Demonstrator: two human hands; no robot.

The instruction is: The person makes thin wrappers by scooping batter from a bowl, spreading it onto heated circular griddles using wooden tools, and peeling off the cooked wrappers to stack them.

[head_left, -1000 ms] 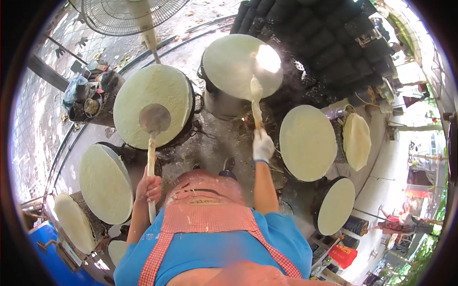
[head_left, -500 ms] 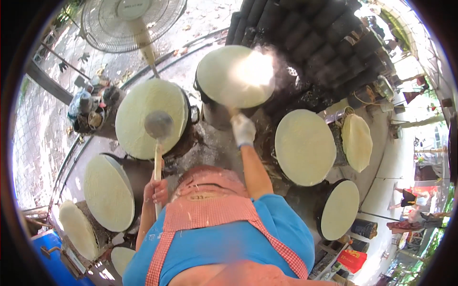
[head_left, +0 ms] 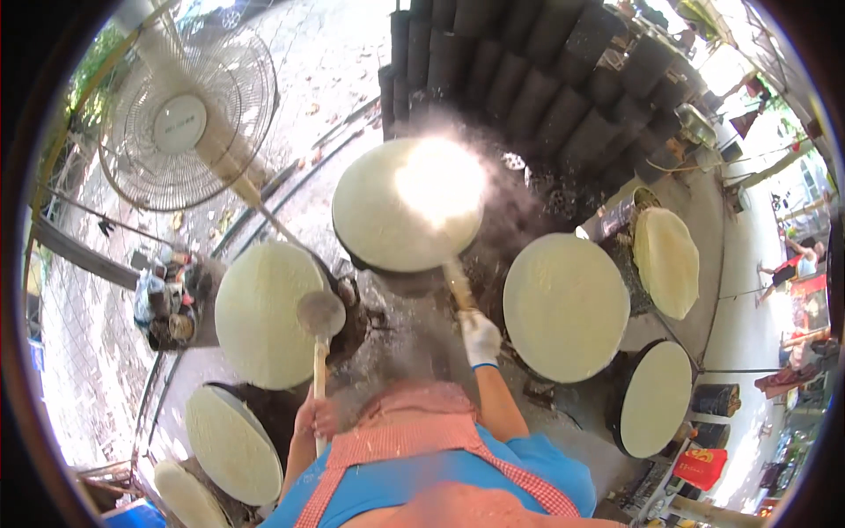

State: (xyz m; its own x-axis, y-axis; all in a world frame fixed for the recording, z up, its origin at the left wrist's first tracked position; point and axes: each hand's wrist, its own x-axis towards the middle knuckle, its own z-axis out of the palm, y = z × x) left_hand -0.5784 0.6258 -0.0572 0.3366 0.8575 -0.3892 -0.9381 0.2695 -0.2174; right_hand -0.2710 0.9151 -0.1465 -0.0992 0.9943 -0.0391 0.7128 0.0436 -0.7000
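Note:
My left hand (head_left: 315, 415) is closed around the wooden handle of a long ladle (head_left: 321, 313). The round grey head is over the right part of a griddle (head_left: 330, 279) spread with a pale, thin flatbread (head_left: 260, 317); whether it touches cannot be told. My right hand (head_left: 481, 338), in a white glove, grips a wooden-handled tool (head_left: 457, 282) reaching to the near right edge of the far griddle (head_left: 371, 265). Another pale flatbread (head_left: 370, 211) covers that griddle. Bright glare and haze hide part of it, and the tool's far end is unclear.
Further flatbread-covered griddles surround me, including one at right (head_left: 566, 308), one farther right (head_left: 656, 400) and one at lower left (head_left: 231, 444). A folded flatbread (head_left: 666, 262) lies at far right. Black cylindrical briquettes (head_left: 528, 79) are piled ahead. A fan (head_left: 180, 123) stands at upper left.
The whole view has shifted, with the griddles lower in it. My right hand has drawn back toward me and rightward from the far griddle. The ladle has moved toward the left griddle's right rim.

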